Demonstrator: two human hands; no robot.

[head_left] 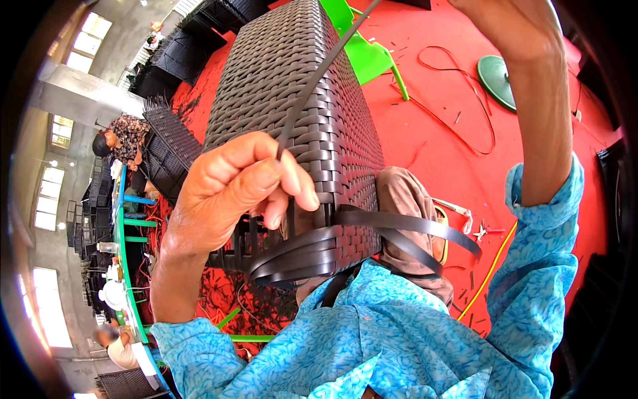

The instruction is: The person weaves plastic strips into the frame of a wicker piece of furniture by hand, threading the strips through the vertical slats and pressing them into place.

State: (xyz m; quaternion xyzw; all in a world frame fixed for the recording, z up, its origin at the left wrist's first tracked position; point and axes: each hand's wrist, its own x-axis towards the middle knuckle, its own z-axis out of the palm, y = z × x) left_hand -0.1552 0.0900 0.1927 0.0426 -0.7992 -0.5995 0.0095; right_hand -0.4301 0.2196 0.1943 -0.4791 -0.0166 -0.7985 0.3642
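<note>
My left hand [242, 179] pinches a flat dark brown plastic weaving strip [319, 72] between thumb and fingers. From there the strip slants up and out of the picture's top edge. Beneath the hand stands a long piece of dark wicker furniture [276, 73], closely woven on its top and side. Bare uprights show at its near end, just below my fingers. More strip [425, 226] loops out around the near corner and over my knee. High at the upper right is my raised right hand [508, 26], its fingers cut off by the frame, so what it holds is hidden.
A green plastic chair [369, 60] stands beyond the wicker piece. On the red floor [438, 120] lie a round green disc [497, 83], a red cord, a yellow cord [488, 272] and strip scraps. At left, people sit near a long table [126, 266] and dark wicker pieces.
</note>
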